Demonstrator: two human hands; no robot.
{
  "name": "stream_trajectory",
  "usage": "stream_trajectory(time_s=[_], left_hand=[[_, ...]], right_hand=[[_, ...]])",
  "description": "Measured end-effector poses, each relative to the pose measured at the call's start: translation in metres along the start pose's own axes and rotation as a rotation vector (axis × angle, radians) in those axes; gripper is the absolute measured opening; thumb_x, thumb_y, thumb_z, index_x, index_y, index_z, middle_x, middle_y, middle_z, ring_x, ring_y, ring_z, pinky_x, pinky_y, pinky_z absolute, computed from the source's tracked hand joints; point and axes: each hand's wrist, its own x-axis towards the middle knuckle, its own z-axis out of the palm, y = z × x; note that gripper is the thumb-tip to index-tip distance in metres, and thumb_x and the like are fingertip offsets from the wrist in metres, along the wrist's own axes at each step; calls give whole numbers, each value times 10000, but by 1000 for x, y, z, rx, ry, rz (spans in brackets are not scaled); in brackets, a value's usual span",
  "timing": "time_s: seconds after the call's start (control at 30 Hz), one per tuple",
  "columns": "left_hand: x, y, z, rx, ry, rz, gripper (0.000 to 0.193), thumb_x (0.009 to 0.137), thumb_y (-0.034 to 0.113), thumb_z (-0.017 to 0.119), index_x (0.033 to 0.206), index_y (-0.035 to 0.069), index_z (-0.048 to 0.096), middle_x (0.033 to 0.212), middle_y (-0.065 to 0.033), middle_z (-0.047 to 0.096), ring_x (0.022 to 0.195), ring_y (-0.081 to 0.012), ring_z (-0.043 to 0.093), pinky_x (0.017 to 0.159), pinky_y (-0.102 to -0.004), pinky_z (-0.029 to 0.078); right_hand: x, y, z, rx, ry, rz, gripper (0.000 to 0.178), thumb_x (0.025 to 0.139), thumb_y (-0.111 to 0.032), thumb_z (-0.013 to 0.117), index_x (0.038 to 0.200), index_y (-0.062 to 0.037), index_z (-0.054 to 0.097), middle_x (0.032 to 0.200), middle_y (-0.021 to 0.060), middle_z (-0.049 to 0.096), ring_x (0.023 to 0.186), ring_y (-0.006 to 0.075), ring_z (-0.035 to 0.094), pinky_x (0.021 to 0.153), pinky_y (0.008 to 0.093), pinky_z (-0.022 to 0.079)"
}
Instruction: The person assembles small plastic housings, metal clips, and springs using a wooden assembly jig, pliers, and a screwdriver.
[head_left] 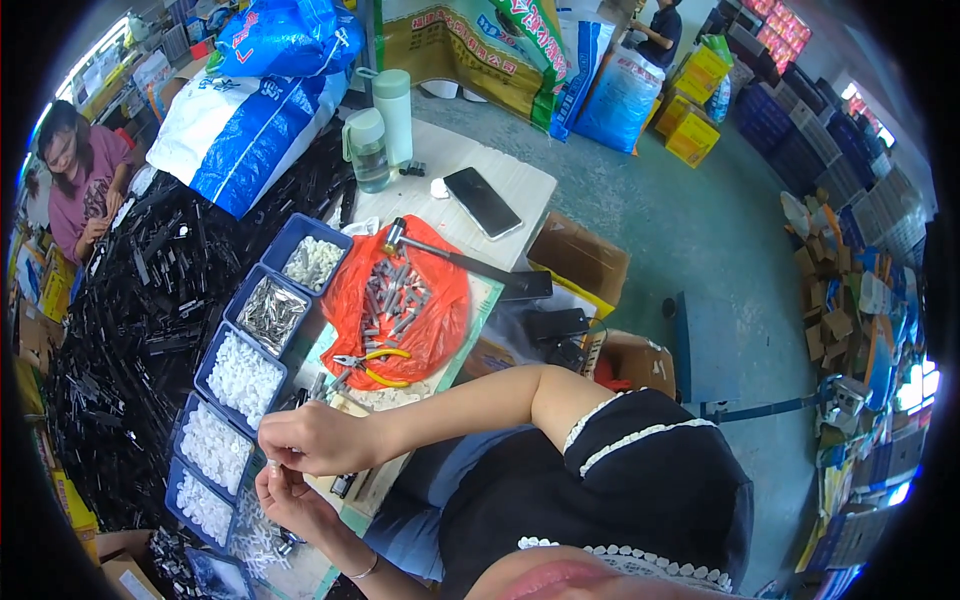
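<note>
My left hand [297, 503], with a bracelet at its wrist, pinches a tiny pale piece [273, 465] between thumb and finger. Just above it, my right hand [318, 440] is closed, its curled fingertips meeting the left ones at that piece. What lies inside the right fingers is hidden. Beside the hands runs a row of blue bins holding white plastic parts [240, 376], more white parts [212, 447] and metal pins [272, 313]. Yellow-handled pliers [378, 366] and a hammer [420, 245] rest on a red plastic bag [450, 310] with grey cylindrical pieces [390, 300].
A large heap of black strips [140, 330] spreads left of the bins. Farther back stand two bottles [392, 110] and a phone [482, 202] on the table. A blue-and-white sack [240, 140] leans over the heap. Another person [85, 180] works across it. Cardboard boxes [580, 255] stand beside the table.
</note>
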Motion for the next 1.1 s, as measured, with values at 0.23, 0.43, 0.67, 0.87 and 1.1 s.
stream_trajectory(time_s=[0.23,0.43,0.67,0.87,1.1], left_hand=[[-1,2,3,-12,19,-11,115,882,86,571,820,-5,536,793,-77,604,707,-113,586,653,-198,485],[-5,-1,2,1,28,24,108,882,76,564,824,-12,539,786,-71,600,694,-104,574,649,-197,480],[-9,1,-9,63,57,66,112,873,76,561,837,-30,552,783,-61,585,703,-104,547,667,-217,460],[-11,2,15,260,61,159,96,845,60,624,861,-35,623,809,-48,628,759,-108,583,723,-238,481],[-22,2,15,53,42,69,88,861,50,620,877,-36,614,871,-94,656,762,-135,624,729,-262,510]], right_hand=[[1,-2,0,30,-14,4,154,733,3,620,761,-16,470,717,90,508,627,286,553,526,359,436],[-4,-1,3,-170,-8,-142,156,748,-33,631,781,-22,479,728,94,513,646,295,566,529,370,450],[-6,0,14,-115,-25,-170,133,755,-30,629,781,-27,498,732,99,518,658,300,568,541,373,454],[-4,-5,-7,-1,-71,58,161,711,59,620,708,-41,494,853,97,598,759,228,614,660,300,490],[-12,7,5,271,35,232,187,778,58,628,724,-20,467,818,93,613,705,150,609,598,260,490]])
